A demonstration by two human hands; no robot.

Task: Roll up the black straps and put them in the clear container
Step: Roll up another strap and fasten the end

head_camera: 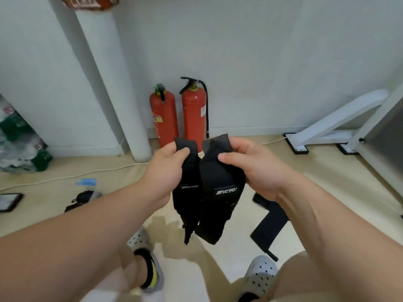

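Both arms are reaching out in front of the person, hands held up over the floor. The left hand (168, 168) is pinching the top of one black strap (187, 192) between thumb and fingers. The right hand (250, 168) is pinching the top of a second black strap (220, 192) the same way. Both straps are hanging down side by side, touching. Another strap (269, 225) is lying flat on the floor (327, 171), under the right arm. Two red fire extinguishers (194, 114) are standing by the wall.

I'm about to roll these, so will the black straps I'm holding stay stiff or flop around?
Probably floppy: the black straps droop limp below both hands. They look padded, so likely light but bulky when rolled.
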